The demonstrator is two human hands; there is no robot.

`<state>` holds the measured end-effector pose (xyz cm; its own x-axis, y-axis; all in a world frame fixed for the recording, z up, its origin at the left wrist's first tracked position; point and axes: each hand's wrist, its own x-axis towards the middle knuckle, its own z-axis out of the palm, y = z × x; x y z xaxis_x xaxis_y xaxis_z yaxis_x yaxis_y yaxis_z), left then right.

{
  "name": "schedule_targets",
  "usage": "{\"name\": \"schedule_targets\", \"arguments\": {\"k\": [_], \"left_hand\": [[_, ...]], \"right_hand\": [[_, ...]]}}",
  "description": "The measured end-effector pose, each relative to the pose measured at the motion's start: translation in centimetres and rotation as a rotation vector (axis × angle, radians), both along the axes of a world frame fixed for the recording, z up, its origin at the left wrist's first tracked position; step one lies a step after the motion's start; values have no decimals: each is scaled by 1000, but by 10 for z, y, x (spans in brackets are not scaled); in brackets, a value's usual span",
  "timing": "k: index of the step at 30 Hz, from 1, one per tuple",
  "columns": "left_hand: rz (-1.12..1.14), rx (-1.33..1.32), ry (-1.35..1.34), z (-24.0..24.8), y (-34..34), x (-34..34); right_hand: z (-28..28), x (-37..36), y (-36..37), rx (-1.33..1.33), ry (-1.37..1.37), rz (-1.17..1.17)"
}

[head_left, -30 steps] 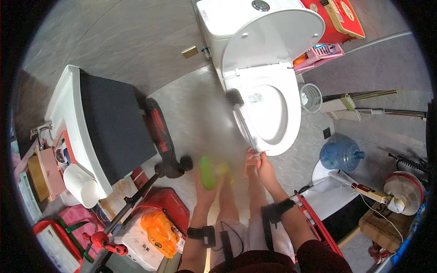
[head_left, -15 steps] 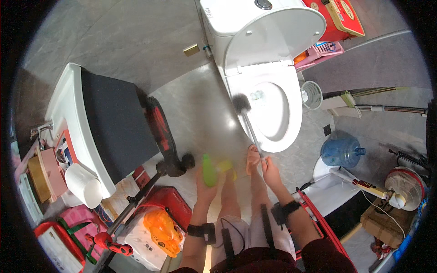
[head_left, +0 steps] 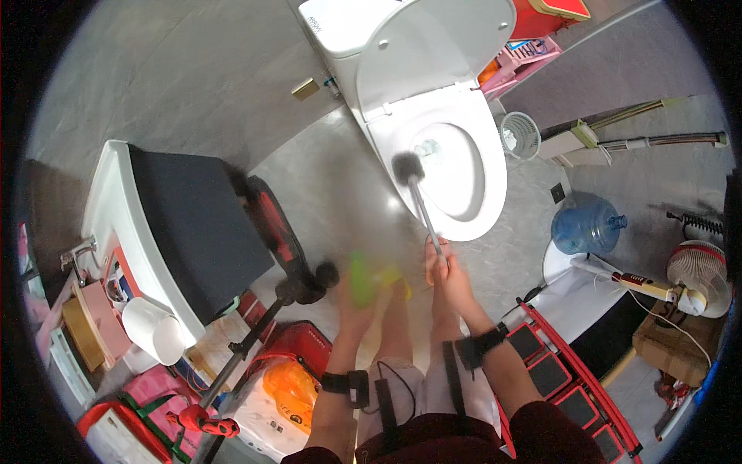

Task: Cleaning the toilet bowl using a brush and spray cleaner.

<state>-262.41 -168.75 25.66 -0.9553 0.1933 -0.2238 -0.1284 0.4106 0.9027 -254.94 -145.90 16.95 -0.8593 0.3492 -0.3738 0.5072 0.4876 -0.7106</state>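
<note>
The toilet brush has a dark round head and a grey handle. My right hand is closed round the lower end of that handle. The brush head hangs over the left side of the toilet bowl; whether it touches the rim I cannot tell. Upright behind the bowl stands the raised toilet lid. A green bottle, smeared by motion, is in my left hand, whose fingers wrap round it. Beside the bottle is a blurred yellow patch near my left foot.
A washbasin cabinet and a black-and-red scooter stand at left. Right of the toilet are a waste basket, a blue water jug and a fan. A red-framed folding step ladder lies by my right arm.
The view has shifted, so the toilet sits further up and left. Relative to the bowl, the brush head has moved right. The green bottle has become more blurred.
</note>
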Motion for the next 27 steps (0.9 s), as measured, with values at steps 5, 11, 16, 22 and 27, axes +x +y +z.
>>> {"name": "schedule_targets", "arguments": {"k": [5, 11, 16, 22, 27], "left_hand": [[-77, -44, -4, 4, 10, -4], [-64, -102, 33, -24, 33, 1], [-104, -114, 28, -24, 43, -5], [-77, -117, 58, -18, 71, -6], [0, -40, -17, -14, 98, -3]], "right_hand": [[25, 27, 3, -21, -220, -45], [-22, -82, 44, 32, -182, -84], [-17, -104, 118, 8, -147, -277], [-14, -97, 152, 159, -218, -114], [-30, -80, 180, 178, -203, -122]]}}
